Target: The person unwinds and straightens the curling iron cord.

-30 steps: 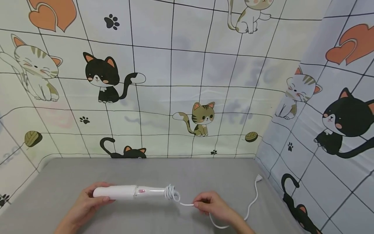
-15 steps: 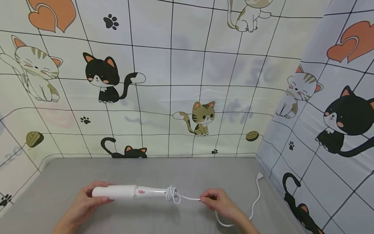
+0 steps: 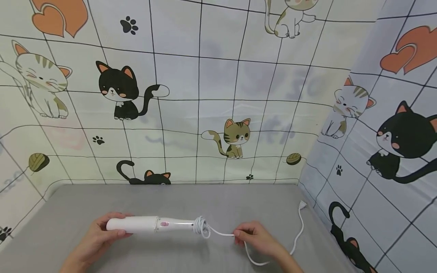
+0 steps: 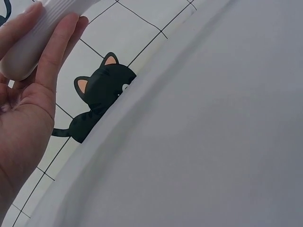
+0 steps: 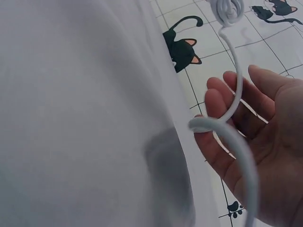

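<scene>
A white wand-shaped electric appliance (image 3: 136,224) with a small pink switch lies level across the head view. My left hand (image 3: 102,237) grips its thick, rounded left end, thumb in front and fingers behind. White cord (image 3: 222,234) is wound in several turns (image 3: 199,226) around the thinner right end. My right hand (image 3: 254,239) holds the cord a short way from these coils. The right wrist view shows the cord (image 5: 237,75) crossing the curled fingers of that hand (image 5: 265,127), then looping toward the camera. A slack loop hangs below the right hand in the head view.
Beneath is a grey cloth-covered surface (image 3: 164,254). The cord's far end, with a white plug (image 3: 302,205), lies on it at the right. A cat-printed curtain (image 3: 184,113) rises behind and on both sides.
My right hand has moved slightly right with the cord, lengthening the stretch between it and the coils. Most recently, that stretch sags a little and the loop below has swung left. My left hand stays nearly still.
</scene>
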A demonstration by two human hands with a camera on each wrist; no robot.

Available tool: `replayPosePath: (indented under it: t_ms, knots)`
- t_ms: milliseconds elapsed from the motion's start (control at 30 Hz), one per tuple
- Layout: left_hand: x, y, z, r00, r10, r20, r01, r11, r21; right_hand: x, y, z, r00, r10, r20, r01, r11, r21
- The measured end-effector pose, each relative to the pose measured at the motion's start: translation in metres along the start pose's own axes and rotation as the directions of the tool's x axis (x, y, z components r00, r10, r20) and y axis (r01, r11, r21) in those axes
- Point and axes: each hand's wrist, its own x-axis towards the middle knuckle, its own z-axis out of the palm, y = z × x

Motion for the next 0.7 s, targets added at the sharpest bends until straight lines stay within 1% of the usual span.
replayPosePath:
  t_ms: [67,133,233,300,433,567,633,700]
  knots:
    - [-0.001,0.0,0.0,1.0,0.002,-0.004,-0.002,1.0,-0.004,0.002,0.0,0.002,1.0,0.013,-0.001,-0.013,1.0,-0.018]
    - [-0.001,0.001,0.001,1.0,0.0,-0.012,0.0,1.0,-0.002,0.005,-0.001,0.005,0.999,0.036,-0.019,-0.037,0.999,-0.028]
    - [-0.001,0.001,0.002,1.0,-0.013,-0.024,0.013,1.0,0.011,0.01,-0.004,0.009,0.997,0.062,-0.046,-0.064,0.997,-0.051]
    - [0.0,0.001,0.003,0.999,-0.023,-0.03,0.023,1.0,0.019,0.015,-0.006,0.011,0.996,0.077,-0.05,-0.079,0.996,-0.047]
    - [0.0,0.0,0.005,0.997,-0.047,-0.057,0.049,0.998,0.041,0.025,-0.009,0.017,0.999,0.042,-0.034,-0.043,0.999,-0.034]
    - [-0.001,0.0,0.006,0.994,-0.063,-0.092,0.068,0.996,0.058,0.035,-0.011,0.026,1.0,-0.029,-0.009,0.029,1.0,0.004]
    - [-0.002,-0.001,0.005,0.993,-0.061,-0.101,0.067,0.996,0.061,0.04,-0.013,0.03,0.999,-0.041,0.0,0.041,0.999,0.034]
    - [-0.001,-0.001,0.006,0.992,-0.061,-0.112,0.069,0.996,0.065,0.044,-0.014,0.034,0.999,-0.041,-0.001,0.041,0.998,0.045]
